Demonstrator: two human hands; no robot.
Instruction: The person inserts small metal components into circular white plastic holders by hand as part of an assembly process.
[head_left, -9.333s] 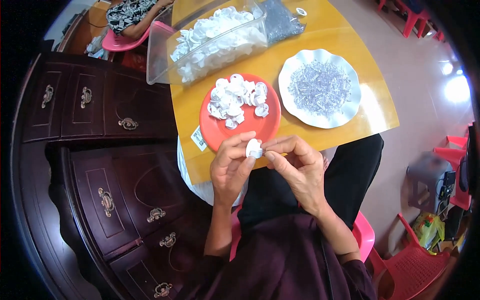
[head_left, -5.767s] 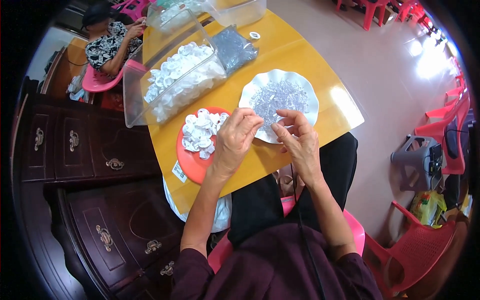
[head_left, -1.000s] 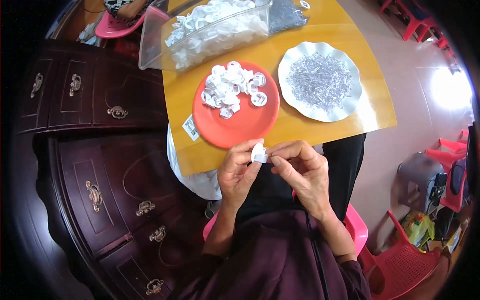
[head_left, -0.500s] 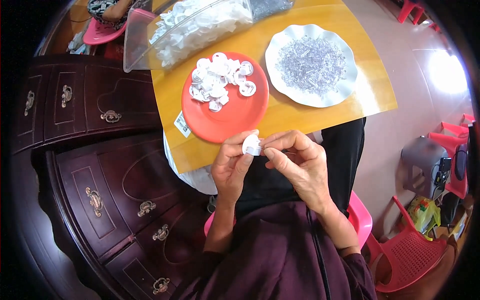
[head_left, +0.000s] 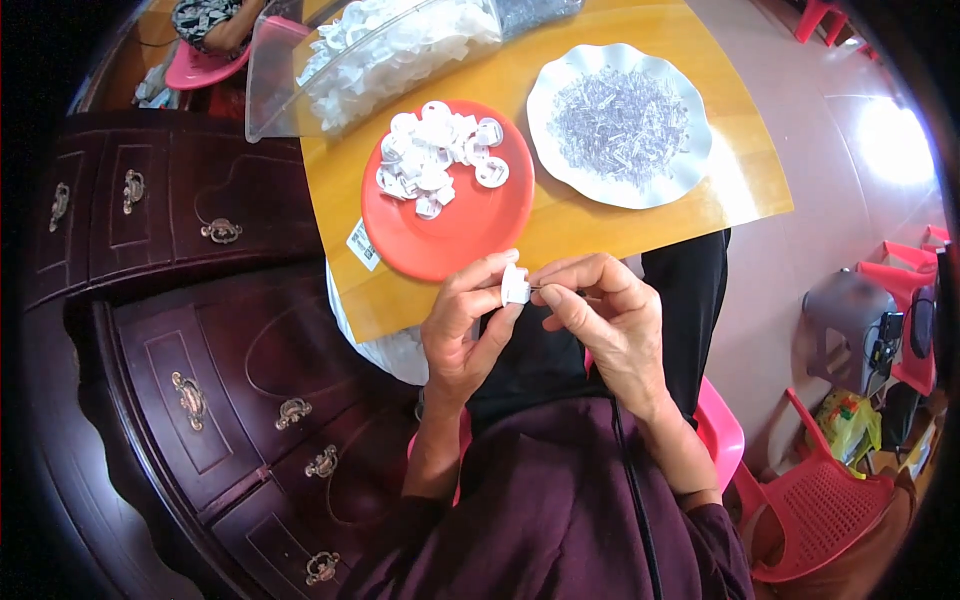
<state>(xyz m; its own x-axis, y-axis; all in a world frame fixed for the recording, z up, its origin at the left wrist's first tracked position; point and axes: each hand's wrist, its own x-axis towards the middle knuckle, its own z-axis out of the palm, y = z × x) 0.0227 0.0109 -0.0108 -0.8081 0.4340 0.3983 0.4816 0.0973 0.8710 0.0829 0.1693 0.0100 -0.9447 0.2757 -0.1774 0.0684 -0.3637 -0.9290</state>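
Note:
Over my lap, just off the table's near edge, my left hand (head_left: 460, 330) pinches a small round white plastic part (head_left: 516, 286) between thumb and fingers. The part is turned nearly edge-on. My right hand (head_left: 620, 325) is closed in a pinch on a thin, pin-like piece (head_left: 537, 288) that reaches the part's right side; its full shape is too small to make out. Beyond my hands lies a red plate (head_left: 450, 235) bearing several similar white plastic parts (head_left: 425, 165). To its right, a white scalloped plate (head_left: 545, 155) holds a heap of small, thin, shiny pieces (head_left: 620, 125).
A clear bin (head_left: 272, 100) of white plastic pieces stands at the table's (head_left: 755, 180) far left, beside a bag (head_left: 530, 14) of small pieces. Dark drawers (head_left: 200, 350) flank me on the left. Another person's arm (head_left: 235, 30) shows at top left. Red chairs (head_left: 820, 510) stand at right.
The white part has turned from showing its round face to nearly edge-on and shifted slightly right. My right hand has moved a little right with it, still pinching.

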